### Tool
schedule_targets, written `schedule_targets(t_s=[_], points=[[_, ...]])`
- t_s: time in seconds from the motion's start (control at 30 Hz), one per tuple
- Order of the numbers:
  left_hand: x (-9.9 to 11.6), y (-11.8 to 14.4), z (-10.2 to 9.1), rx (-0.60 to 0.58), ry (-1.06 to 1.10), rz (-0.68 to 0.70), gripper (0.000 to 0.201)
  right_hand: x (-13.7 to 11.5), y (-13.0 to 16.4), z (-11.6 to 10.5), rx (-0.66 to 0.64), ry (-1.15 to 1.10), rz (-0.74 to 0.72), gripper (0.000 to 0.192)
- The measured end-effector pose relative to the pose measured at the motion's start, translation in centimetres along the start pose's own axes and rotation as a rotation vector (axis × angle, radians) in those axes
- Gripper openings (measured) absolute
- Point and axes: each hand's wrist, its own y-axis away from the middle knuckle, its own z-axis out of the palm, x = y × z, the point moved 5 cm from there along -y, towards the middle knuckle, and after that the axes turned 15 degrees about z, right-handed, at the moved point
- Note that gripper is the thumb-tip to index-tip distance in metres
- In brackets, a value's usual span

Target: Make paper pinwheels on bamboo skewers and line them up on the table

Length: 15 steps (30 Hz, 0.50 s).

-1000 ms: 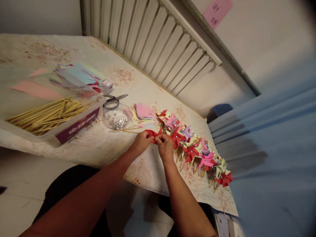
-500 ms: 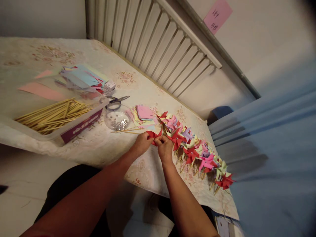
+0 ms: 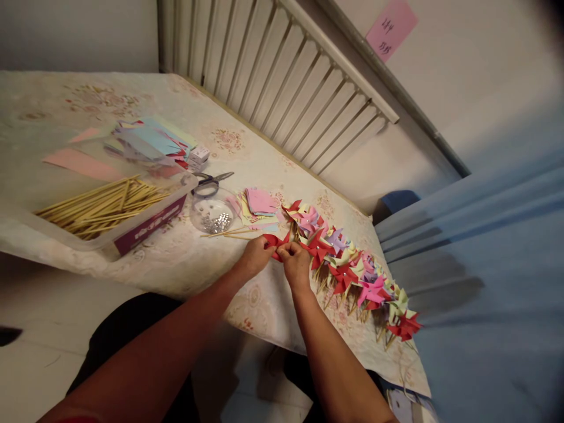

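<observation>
Between my two hands, over the table, is a piece of red paper (image 3: 274, 239), partly folded into curved blades. My left hand (image 3: 257, 256) pinches its left side. With thumb and forefinger pressed together, my right hand (image 3: 295, 262) grips its right side; my fingers hide the paper's middle. Just left of the hands lie a few thin wooden sticks (image 3: 235, 232). Behind them is a stack of cut paper squares (image 3: 259, 202), pink on top. To the right stand or lean many finished paper pinwheels (image 3: 343, 276) on sticks, in red, pink, purple and pale yellow.
A clear round dish (image 3: 214, 215) holds small shiny pins. Beside it are scissors (image 3: 214, 181), a small white box (image 3: 199, 155) and a plastic tub (image 3: 150, 226) of sticks. Coloured paper sheets (image 3: 150, 141) lie farther back. A radiator (image 3: 282, 82) and a blue curtain (image 3: 497, 282) border the table.
The whole view has shifted slightly, so things sit a little farther right. Both hands keep their hold on the red paper, with hardly any visible movement.
</observation>
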Motion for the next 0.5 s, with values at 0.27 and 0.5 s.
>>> schedule_targets(t_s=[0.27,0.5], points=[[-0.6,-0.1,0.3,-0.030,0.073,-0.005,0.007,1.0,-0.3,-0.5,0.086,-0.160,0.094,0.023],[-1.0,0.1,0.9,-0.046,0.270,0.001,0.007,2.2,-0.5,0.1,-0.126,-0.359,0.213,0.030]])
